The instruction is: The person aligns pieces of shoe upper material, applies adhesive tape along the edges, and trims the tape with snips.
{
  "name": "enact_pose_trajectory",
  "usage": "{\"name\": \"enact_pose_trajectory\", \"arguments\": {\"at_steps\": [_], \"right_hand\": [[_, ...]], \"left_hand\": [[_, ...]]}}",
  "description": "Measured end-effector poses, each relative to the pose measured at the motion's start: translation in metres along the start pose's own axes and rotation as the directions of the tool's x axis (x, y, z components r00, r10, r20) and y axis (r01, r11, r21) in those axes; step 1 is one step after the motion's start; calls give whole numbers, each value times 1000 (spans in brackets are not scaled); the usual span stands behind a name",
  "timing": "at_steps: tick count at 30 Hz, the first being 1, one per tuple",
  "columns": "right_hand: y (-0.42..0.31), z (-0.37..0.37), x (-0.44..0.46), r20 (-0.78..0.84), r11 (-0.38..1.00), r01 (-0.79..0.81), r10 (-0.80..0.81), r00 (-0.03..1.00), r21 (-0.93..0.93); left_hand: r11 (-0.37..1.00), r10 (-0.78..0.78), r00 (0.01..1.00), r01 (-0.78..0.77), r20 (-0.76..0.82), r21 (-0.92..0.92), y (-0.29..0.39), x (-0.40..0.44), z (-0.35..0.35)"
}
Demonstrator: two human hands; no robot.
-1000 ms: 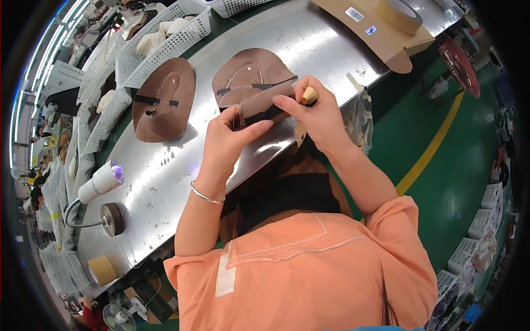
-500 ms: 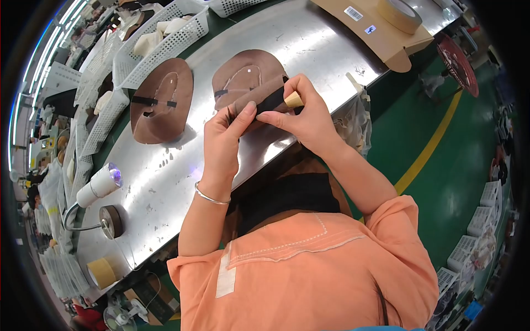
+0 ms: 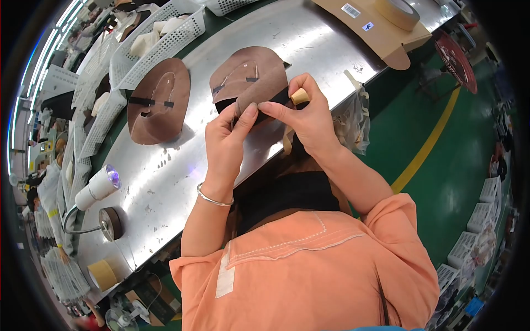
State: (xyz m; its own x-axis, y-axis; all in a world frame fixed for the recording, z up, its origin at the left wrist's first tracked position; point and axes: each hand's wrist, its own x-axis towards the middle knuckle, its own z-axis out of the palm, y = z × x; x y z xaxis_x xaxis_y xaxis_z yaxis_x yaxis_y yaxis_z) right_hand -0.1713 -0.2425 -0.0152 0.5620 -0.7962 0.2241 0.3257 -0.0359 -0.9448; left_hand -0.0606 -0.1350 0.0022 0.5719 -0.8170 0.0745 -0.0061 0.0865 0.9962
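A brown hat-like piece (image 3: 254, 66) with a dark band and pale stitched lines lies at the table's near edge. Both my hands grip its near rim. The thumb and fingers of my left hand (image 3: 227, 132) pinch the folded brown edge. Close beside it, my right hand (image 3: 309, 118) has its thumb pressed on the same edge, and its curled fingers are partly hidden. A tan, thimble-like sleeve (image 3: 300, 97) sits on a finger of my right hand. To the left, a similar brown hat-like piece (image 3: 159, 105) with black strips lies flat, untouched.
On the metal table (image 3: 165, 193) stand a white lamp (image 3: 99, 186) with a round base and a tape roll (image 3: 101, 274). White perforated baskets (image 3: 160, 52) line the far side. A cardboard box (image 3: 375, 33) bears another tape roll (image 3: 398, 14). A plastic bag (image 3: 353, 124) hangs by the edge.
My hands have drawn closer together. The near edge has turned, so brown material shows where the black band faced up between my hands. The far part of the piece is more exposed.
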Motion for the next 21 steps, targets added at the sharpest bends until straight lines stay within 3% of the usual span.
{"name": "enact_pose_trajectory", "arguments": {"at_steps": [5,8,9,14,15,17,19,21], "right_hand": [[12,5,0,-103,999,35,-32,994,34],[15,7,1,-184,997,-9,23,983,76],[15,7,3,-187,995,-6,25,982,99],[13,4,4,-139,999,1,4,990,33],[14,4,2,-153,995,19,-3,988,101],[17,8,-5,-176,969,58,-15,984,241],[13,6,-12,-56,993,89,-85,995,83],[8,0,-21,98,968,169,-153,983,-183]], "left_hand": [[999,-16,999,15,-42,-39,4,-2,7],[992,55,994,-66,99,110,-11,-5,4],[985,14,997,-28,82,169,-14,-6,3],[992,-119,992,118,30,33,-8,-9,3],[990,-138,990,138,17,17,-7,-9,2],[966,-145,989,141,-3,-217,-10,-7,-3],[908,-148,989,141,13,-393,-16,-3,-9],[897,-194,981,186,20,-402,-17,-6,-8]]}}
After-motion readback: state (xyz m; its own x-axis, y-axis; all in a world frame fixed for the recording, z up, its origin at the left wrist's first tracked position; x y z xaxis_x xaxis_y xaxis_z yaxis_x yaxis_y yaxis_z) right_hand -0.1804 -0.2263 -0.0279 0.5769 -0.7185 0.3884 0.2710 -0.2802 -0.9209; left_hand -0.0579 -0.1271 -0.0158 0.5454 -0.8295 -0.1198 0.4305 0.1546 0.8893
